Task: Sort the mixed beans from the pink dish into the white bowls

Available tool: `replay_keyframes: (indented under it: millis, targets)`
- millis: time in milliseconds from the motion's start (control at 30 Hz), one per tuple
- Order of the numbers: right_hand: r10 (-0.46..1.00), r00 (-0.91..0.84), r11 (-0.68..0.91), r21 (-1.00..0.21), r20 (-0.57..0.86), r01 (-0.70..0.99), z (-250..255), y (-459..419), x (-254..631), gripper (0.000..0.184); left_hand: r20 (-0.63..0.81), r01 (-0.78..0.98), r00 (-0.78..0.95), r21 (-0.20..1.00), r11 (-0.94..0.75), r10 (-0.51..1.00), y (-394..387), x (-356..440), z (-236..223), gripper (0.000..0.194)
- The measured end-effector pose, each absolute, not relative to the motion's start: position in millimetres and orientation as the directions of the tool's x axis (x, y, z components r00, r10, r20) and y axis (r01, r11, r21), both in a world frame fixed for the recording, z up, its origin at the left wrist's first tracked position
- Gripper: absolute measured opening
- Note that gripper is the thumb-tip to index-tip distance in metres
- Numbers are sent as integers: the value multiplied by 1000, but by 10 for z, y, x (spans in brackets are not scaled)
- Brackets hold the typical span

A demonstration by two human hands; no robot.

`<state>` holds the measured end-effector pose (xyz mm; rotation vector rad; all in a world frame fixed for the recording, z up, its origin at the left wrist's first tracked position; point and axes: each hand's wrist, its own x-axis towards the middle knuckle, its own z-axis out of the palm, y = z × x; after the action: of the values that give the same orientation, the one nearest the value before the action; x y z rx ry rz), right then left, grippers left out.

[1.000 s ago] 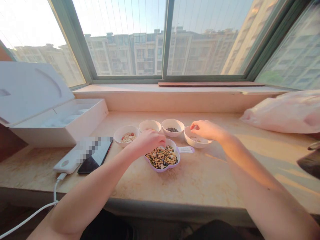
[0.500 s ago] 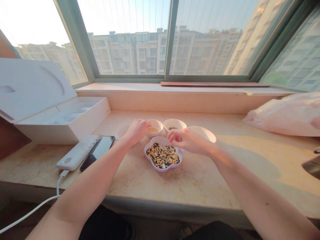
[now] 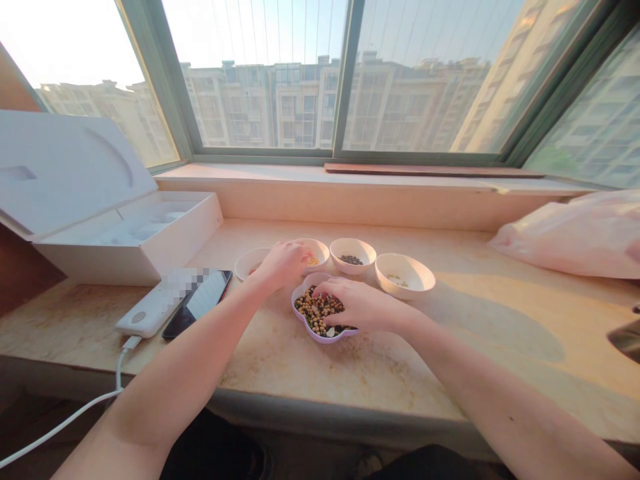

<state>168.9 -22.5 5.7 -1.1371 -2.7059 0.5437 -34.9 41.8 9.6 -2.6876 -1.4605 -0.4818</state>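
Observation:
A purple flower-shaped dish (image 3: 326, 340) holds mixed beans (image 3: 316, 312), mostly tan and dark green ones with a few white pieces. My right hand (image 3: 363, 303) reaches over it, thumb and fingers spread at the beans. Behind the dish, my left hand (image 3: 286, 263) is over a white bowl (image 3: 320, 248) of yellow beans, its fingers bent together; whatever they pinch is hidden. A second white bowl (image 3: 245, 262), partly behind my left wrist, has something reddish inside. Dark beans lie in another bowl (image 3: 353, 241), and a few pale pieces in the rightmost bowl (image 3: 420, 280).
An open white box (image 3: 175, 230) stands on the left of the stone counter (image 3: 280, 373). Nearer are a white power bank (image 3: 145, 320) with a cable (image 3: 65, 423) and a dark phone (image 3: 200, 303). A plastic bag (image 3: 575, 233) lies at right, below the window.
My right hand has come down from above the dish's back edge into the beans, uncovering the two right bowls. The left hand has shifted slightly right over the yellow beans.

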Motion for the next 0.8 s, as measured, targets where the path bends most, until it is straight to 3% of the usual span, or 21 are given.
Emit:
replay_keyframes:
  millis: [267, 600, 800]
  targets:
    - [742, -670, 598, -431, -21, 676, -7, -184, 1681, 26, 293, 817, 521, 102, -568, 802, 410, -329, 104, 27]
    - [725, -688, 626, -444, 29, 641, 9, -194, 1702, 33, 308, 789, 548, 118, -603, 777, 415, -328, 88, 25]
    - [760, -642, 636, -317, 98, 704, 55, -104, 1795, 31, 303, 793, 551, 99, -601, 777, 376, -322, 123, 26]
